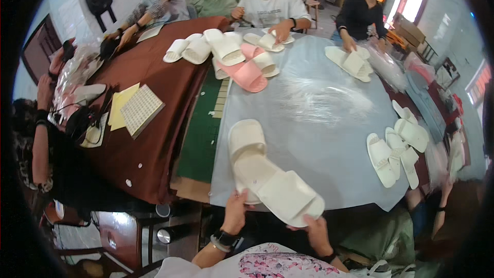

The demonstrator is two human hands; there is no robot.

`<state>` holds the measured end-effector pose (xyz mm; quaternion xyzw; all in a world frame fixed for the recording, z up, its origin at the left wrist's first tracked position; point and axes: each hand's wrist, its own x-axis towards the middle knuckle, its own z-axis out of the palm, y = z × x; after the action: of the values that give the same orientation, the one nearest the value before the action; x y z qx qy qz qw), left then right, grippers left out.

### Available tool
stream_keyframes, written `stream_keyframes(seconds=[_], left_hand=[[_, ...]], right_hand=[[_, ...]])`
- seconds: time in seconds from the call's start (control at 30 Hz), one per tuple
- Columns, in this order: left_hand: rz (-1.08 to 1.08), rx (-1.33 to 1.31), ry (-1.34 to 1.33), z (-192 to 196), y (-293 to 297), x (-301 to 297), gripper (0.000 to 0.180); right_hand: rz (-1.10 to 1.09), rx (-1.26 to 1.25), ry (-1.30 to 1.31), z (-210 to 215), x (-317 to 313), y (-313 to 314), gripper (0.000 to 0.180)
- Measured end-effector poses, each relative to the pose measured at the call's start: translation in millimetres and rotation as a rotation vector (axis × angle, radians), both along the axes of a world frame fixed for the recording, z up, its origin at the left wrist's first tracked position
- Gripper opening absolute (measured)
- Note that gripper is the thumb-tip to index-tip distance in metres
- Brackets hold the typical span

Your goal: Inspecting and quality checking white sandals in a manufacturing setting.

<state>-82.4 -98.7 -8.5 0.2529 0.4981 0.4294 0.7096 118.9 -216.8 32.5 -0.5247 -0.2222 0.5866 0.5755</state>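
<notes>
At the table's near edge I hold a pair of white slide slippers. My left hand (237, 213) is closed on the heel end of one slipper (246, 141), whose toe points away from me. My right hand (315, 231) grips the toe end of the other slipper (290, 195). That second slipper lies slantwise, its heel end overlapping the first. My fingers are partly hidden beneath the soles.
A grey-blue sheet covers the table (303, 139), with clear plastic wrap (324, 98) on it. White slippers (224, 46) and pink slippers (247, 74) are piled at the far left. More white slippers (381, 157) lie at right. Several people work around the table.
</notes>
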Motion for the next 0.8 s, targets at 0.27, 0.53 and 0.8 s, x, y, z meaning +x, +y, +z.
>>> stream_keyframes(seconds=[0.27,0.53,0.8], left_hand=[[-0.145,0.17,0.16,30,-9,-40,0.03],[-0.499,0.645,1.028,23,-20,-11,0.035],[-0.417,0.843,1.373,53,-6,-21,0.029]], right_hand=[[-0.46,-0.021,-0.672,32,140,15,0.04],[0.152,0.032,-1.128,-3,116,177,0.036],[0.027,0.232,-1.314,-5,91,235,0.017]])
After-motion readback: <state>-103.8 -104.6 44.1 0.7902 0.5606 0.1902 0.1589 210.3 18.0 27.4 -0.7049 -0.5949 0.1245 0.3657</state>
